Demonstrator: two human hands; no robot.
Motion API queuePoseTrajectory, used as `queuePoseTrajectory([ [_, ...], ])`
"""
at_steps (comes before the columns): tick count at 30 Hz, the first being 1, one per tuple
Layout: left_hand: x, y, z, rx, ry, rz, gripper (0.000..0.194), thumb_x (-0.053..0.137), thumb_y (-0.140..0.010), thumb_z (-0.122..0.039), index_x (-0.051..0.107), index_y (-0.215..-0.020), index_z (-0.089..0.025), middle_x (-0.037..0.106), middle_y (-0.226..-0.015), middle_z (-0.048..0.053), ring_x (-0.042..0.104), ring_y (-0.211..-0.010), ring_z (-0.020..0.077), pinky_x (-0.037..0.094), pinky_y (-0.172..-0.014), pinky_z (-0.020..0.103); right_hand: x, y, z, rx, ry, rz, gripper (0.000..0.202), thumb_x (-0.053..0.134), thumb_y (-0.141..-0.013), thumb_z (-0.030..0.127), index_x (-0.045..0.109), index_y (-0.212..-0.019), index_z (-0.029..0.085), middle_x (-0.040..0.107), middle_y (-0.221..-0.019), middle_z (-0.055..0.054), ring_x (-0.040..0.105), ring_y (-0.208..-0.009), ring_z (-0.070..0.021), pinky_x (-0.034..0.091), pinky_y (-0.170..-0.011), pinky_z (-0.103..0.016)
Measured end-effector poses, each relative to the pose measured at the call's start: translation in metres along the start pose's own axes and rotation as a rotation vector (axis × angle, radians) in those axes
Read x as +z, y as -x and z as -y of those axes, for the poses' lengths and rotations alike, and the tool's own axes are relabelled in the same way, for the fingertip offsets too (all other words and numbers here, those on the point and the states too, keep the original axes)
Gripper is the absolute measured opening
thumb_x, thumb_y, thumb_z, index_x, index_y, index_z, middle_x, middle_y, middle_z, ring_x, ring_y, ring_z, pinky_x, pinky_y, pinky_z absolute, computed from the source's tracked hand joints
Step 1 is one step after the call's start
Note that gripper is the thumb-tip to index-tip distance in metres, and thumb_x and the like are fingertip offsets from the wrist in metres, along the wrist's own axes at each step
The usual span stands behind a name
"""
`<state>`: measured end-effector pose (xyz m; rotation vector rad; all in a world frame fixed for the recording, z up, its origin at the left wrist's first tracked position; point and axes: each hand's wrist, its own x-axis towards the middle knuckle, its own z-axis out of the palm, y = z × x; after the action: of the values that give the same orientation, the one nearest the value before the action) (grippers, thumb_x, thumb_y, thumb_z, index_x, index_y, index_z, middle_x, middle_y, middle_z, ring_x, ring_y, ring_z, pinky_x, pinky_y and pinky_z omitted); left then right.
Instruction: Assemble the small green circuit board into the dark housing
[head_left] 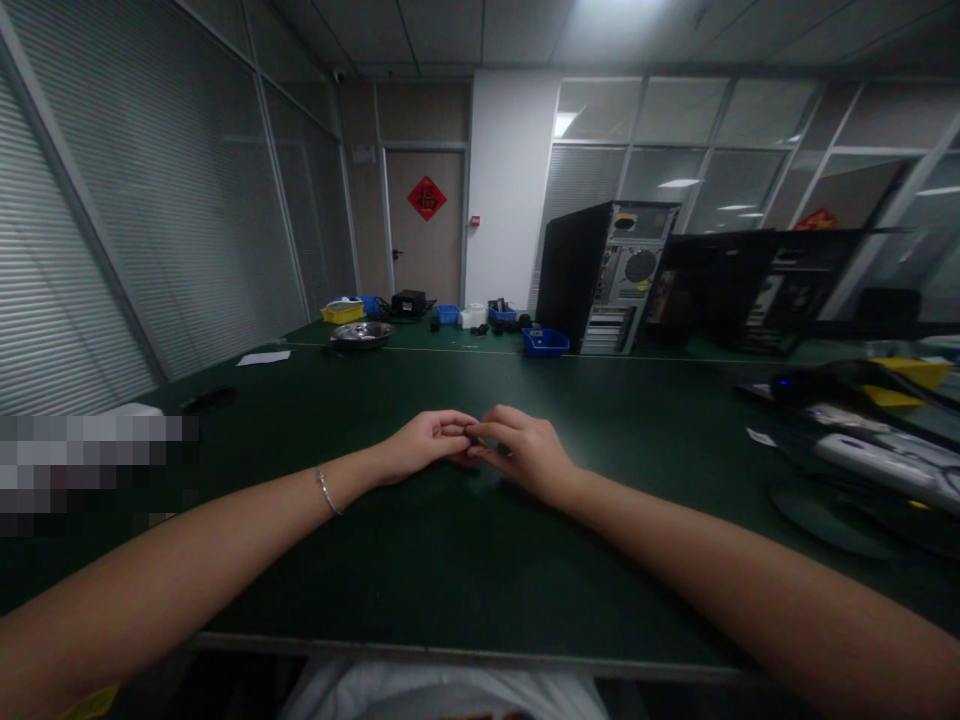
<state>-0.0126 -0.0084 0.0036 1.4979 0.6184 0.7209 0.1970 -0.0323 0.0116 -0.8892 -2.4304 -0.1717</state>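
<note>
Over the dark green tabletop (480, 560), my left hand (421, 446) and my right hand (531, 452) meet at their fingertips. A small dark piece (472, 436) shows between them; it is too small and too covered to name. The thumb and fingers of my right hand pinch it from the right. My left hand curls its fingers round it from the left, palm partly turned up. A thin bracelet (325, 491) circles my left wrist.
A metal bowl (362, 336), a yellow bin (343, 312) and a blue bin (546, 343) stand toward the back. A black computer tower (637, 270) rises at back right. Cables and a silver-white device (885, 465) lie at the right. White paper (264, 358) lies at far left.
</note>
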Motion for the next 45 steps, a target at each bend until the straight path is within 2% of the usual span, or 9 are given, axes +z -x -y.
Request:
queuePoseTrajectory([
  [3, 0.000, -0.001, 0.000, 0.025, -0.048, -0.029, 0.034, 0.065, -0.081, -0.020, 0.058, -0.114, -0.012, 0.069, -0.101, 0.010, 0.068, -0.089, 0.0195, 0.052, -0.083, 0.034, -0.001, 0.000, 0.001, 0.004, -0.048, 0.007, 0.029, 0.056, -0.090, 0.031, 0.060, -0.119, 0.024, 0.061, -0.107, -0.007, 0.058, -0.093, -0.0183, 0.043, -0.070, -0.026],
  [6, 0.000, -0.002, -0.002, 0.029, -0.082, -0.076, 0.034, 0.065, -0.080, -0.017, 0.057, -0.113, -0.011, 0.069, -0.098, 0.010, 0.067, -0.086, 0.0190, 0.052, -0.079, 0.033, -0.001, 0.001, -0.002, 0.081, -0.157, -0.021, 0.034, 0.058, -0.089, 0.032, 0.057, -0.122, 0.025, 0.062, -0.103, -0.005, 0.059, -0.086, -0.0163, 0.043, -0.068, -0.025],
  [11, 0.000, -0.002, -0.004, 0.027, -0.106, -0.142, 0.034, 0.066, -0.077, -0.015, 0.058, -0.109, -0.009, 0.069, -0.095, 0.012, 0.067, -0.084, 0.0199, 0.051, -0.079, 0.036, 0.007, 0.001, -0.015, 0.268, -0.351, -0.114, 0.027, 0.062, -0.086, 0.036, 0.064, -0.107, 0.020, 0.065, -0.090, -0.004, 0.059, -0.078, -0.0157, 0.044, -0.068, -0.026],
  [16, -0.005, -0.003, 0.000, 0.031, -0.176, -0.148, 0.031, 0.062, -0.078, -0.013, 0.058, -0.108, -0.009, 0.069, -0.095, 0.013, 0.067, -0.081, 0.0189, 0.051, -0.078, 0.036, 0.014, -0.002, -0.028, 0.395, -0.480, -0.115, 0.029, 0.062, -0.084, 0.041, 0.067, -0.097, 0.016, 0.068, -0.086, -0.005, 0.061, -0.078, -0.0173, 0.045, -0.069, -0.028],
  [19, -0.007, -0.003, 0.002, 0.023, -0.204, -0.118, 0.032, 0.062, -0.078, -0.013, 0.059, -0.109, -0.009, 0.069, -0.096, 0.012, 0.067, -0.083, 0.0192, 0.051, -0.080, 0.037, 0.013, -0.003, -0.028, 0.390, -0.485, -0.068, 0.029, 0.060, -0.085, 0.043, 0.067, -0.096, 0.017, 0.069, -0.089, -0.005, 0.061, -0.080, -0.0180, 0.045, -0.071, -0.029],
  [26, -0.006, -0.002, 0.001, 0.032, -0.203, -0.086, 0.037, 0.063, -0.081, -0.023, 0.057, -0.116, -0.012, 0.068, -0.101, 0.012, 0.067, -0.084, 0.0187, 0.050, -0.081, 0.036, 0.005, 0.000, -0.015, 0.301, -0.343, 0.084, 0.032, 0.044, -0.094, 0.040, 0.067, -0.092, 0.018, 0.064, -0.080, -0.002, 0.056, -0.071, -0.0147, 0.040, -0.063, -0.024],
  [33, -0.009, -0.003, 0.002, 0.052, -0.281, -0.038, 0.038, 0.064, -0.081, -0.023, 0.057, -0.117, -0.011, 0.067, -0.104, 0.012, 0.065, -0.090, 0.0193, 0.049, -0.086, 0.036, 0.007, 0.000, -0.015, 0.238, -0.200, 0.105, 0.030, 0.043, -0.095, 0.036, 0.064, -0.083, 0.018, 0.059, -0.077, -0.002, 0.052, -0.069, -0.0132, 0.037, -0.063, -0.024],
  [38, -0.011, -0.003, 0.004, 0.070, -0.308, -0.002, 0.040, 0.061, -0.083, -0.026, 0.052, -0.121, -0.015, 0.067, -0.100, 0.009, 0.064, -0.084, 0.0169, 0.048, -0.076, 0.030, 0.005, 0.000, -0.012, 0.207, -0.182, 0.130, 0.029, 0.044, -0.096, 0.035, 0.064, -0.084, 0.018, 0.059, -0.079, -0.002, 0.053, -0.071, -0.0130, 0.038, -0.063, -0.024],
  [45, -0.008, 0.001, -0.003, 0.078, -0.428, -0.039, 0.035, 0.058, -0.086, -0.032, 0.060, -0.117, -0.016, 0.064, -0.104, 0.008, 0.061, -0.083, 0.0161, 0.048, -0.074, 0.028, 0.003, 0.000, -0.011, 0.210, -0.177, 0.130, 0.026, 0.045, -0.095, 0.033, 0.064, -0.085, 0.018, 0.061, -0.082, -0.003, 0.055, -0.072, -0.0138, 0.039, -0.064, -0.024],
])
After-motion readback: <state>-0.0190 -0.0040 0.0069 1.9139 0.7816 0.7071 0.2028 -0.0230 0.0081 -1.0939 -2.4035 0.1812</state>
